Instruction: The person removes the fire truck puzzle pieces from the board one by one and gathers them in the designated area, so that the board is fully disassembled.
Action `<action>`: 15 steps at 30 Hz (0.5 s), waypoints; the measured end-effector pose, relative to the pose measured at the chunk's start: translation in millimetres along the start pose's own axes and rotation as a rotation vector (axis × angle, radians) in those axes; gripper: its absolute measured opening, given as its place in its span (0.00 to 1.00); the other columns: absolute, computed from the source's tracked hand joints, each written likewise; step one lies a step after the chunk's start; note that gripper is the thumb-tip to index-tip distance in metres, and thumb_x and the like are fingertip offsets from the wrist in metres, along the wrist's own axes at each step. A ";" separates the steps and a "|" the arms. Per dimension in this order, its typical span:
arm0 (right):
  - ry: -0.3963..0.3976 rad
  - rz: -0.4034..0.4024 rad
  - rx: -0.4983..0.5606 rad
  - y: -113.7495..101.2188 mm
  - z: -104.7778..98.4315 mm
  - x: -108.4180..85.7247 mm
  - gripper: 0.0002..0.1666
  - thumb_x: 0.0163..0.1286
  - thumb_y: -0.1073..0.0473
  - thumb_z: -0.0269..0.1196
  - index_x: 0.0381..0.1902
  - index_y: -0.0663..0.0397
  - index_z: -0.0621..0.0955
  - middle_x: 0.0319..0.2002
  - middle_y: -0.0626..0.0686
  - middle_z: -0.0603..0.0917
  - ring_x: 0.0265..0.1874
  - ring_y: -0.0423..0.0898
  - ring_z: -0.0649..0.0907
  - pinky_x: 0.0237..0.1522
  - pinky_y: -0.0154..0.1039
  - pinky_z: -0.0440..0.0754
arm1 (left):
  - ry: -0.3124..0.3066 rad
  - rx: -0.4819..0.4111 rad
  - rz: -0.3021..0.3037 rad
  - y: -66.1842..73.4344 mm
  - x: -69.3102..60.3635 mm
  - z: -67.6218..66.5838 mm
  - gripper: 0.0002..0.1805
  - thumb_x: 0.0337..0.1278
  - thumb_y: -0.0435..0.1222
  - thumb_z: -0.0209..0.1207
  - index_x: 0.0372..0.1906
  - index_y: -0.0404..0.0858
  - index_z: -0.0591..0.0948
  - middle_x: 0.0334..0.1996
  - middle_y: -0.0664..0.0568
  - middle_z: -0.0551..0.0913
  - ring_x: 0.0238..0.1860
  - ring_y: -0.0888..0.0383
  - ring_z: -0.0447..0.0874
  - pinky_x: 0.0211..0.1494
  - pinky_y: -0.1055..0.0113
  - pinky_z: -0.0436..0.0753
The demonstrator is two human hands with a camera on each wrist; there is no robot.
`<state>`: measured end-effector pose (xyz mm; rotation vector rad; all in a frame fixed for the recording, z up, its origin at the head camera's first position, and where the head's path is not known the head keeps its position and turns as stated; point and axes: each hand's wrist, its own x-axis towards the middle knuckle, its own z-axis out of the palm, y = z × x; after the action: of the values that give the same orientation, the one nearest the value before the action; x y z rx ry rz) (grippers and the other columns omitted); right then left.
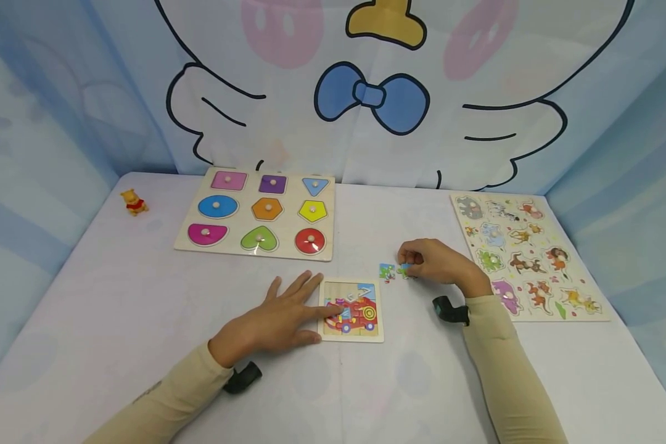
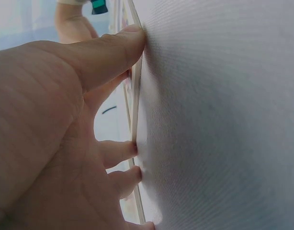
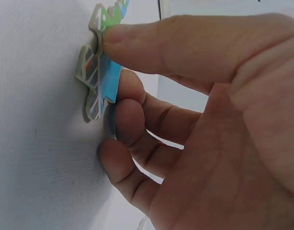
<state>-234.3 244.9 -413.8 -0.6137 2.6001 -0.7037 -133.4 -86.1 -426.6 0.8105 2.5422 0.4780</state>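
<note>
My left hand (image 1: 280,320) lies with spread fingers at the left side of a small wooden jigsaw puzzle (image 1: 361,317) that pictures a red vehicle. Its index finger reaches onto the picture, and the thumb touches the lower left edge. Just right of the puzzle's top corner, my right hand (image 1: 441,264) pinches a blue-and-green jigsaw piece (image 1: 404,270) between thumb and fingers, close to the table. Beside it on the table lies another jigsaw piece (image 1: 386,271). In the right wrist view the thumb covers part of the pieces (image 3: 108,81).
A wooden shape board (image 1: 233,248) with knobbed shapes lies at the back left. An animal puzzle board (image 1: 583,317) lies on the right, near the right forearm. A small yellow bear figure (image 1: 134,202) stands at the far left. A printed curtain (image 1: 300,142) hangs behind the table.
</note>
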 end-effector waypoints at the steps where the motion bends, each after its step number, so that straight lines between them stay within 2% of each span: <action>1: 0.000 -0.001 -0.001 -0.1 0.0 -0.2 0.07 0.66 0.70 0.67 0.38 0.54 0.81 0.30 0.50 0.76 0.33 0.48 0.74 0.37 0.42 0.72 | 0.000 0.000 -0.001 0.1 0.2 0.1 0.32 0.65 0.48 0.66 0.73 0.63 0.73 0.82 0.45 0.48 0.82 0.43 0.36 0.76 0.30 0.38; 15: 0.006 0.007 -0.022 -1.8 1.6 0.1 0.08 0.65 0.70 0.67 0.39 0.55 0.80 0.31 0.50 0.76 0.34 0.48 0.75 0.38 0.42 0.73 | 0.002 0.012 0.000 -0.4 0.7 0.8 0.32 0.65 0.48 0.66 0.73 0.64 0.73 0.82 0.45 0.49 0.82 0.43 0.36 0.76 0.30 0.39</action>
<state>-233.0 242.9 -414.2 -0.6104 2.6176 -0.6764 -133.7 -85.8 -427.7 0.8148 2.5492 0.4650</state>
